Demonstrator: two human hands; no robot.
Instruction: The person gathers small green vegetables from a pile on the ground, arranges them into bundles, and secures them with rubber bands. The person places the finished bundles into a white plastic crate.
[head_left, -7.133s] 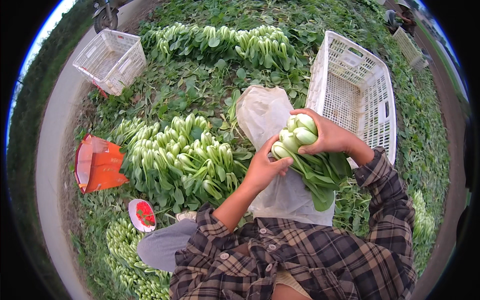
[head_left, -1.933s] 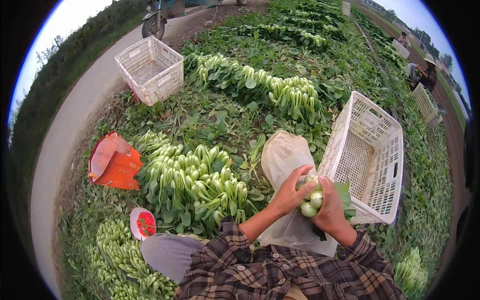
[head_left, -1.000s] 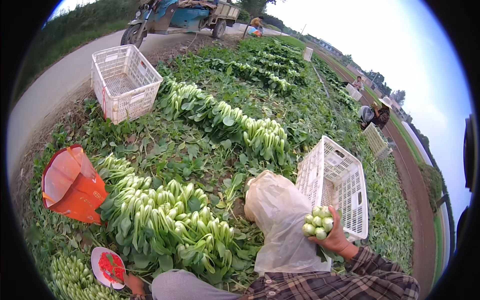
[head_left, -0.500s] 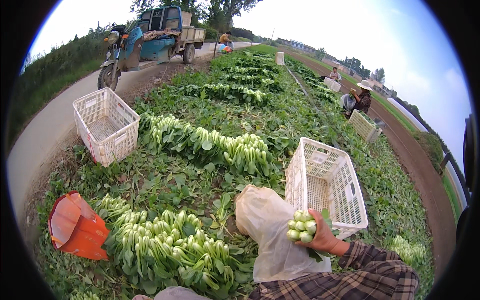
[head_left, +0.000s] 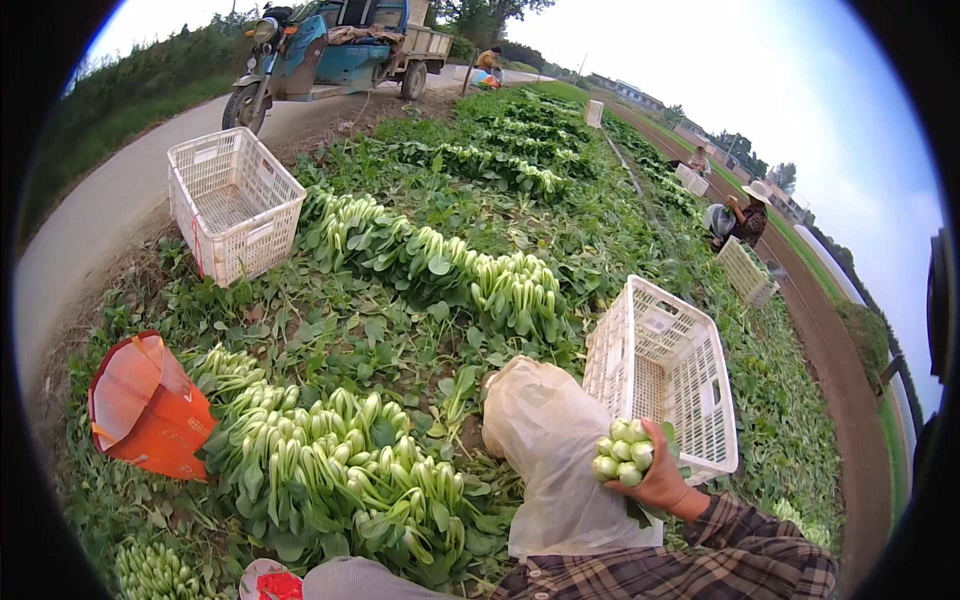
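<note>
My right hand (head_left: 660,478), at the end of a brown plaid sleeve, is closed around a bunch of bok choy (head_left: 622,453). The pale, rounded bases point to the left, and some green leaf shows behind my fingers. Just beyond the hand stands a white plastic crate (head_left: 723,400), with bare slatted bottom showing. Left of the hand, a translucent plastic sheet (head_left: 560,460) drapes over a bulky shape in front of me. A thick row of cut bok choy (head_left: 340,470) lies on the ground to the left. My left hand is out of view.
An orange-red bag (head_left: 160,410) stands open at the left, and another white crate (head_left: 235,205) sits beyond it. More bok choy rows (head_left: 430,260) cross the leafy ground. A blue three-wheeled cart (head_left: 340,60) is parked on the road. Other people (head_left: 745,215) crouch farther off.
The view has shifted down and a little left, bringing a pale shoe-like shape with red and another bok choy heap into the lower left. My right hand still grips the bunch, turned slightly.
</note>
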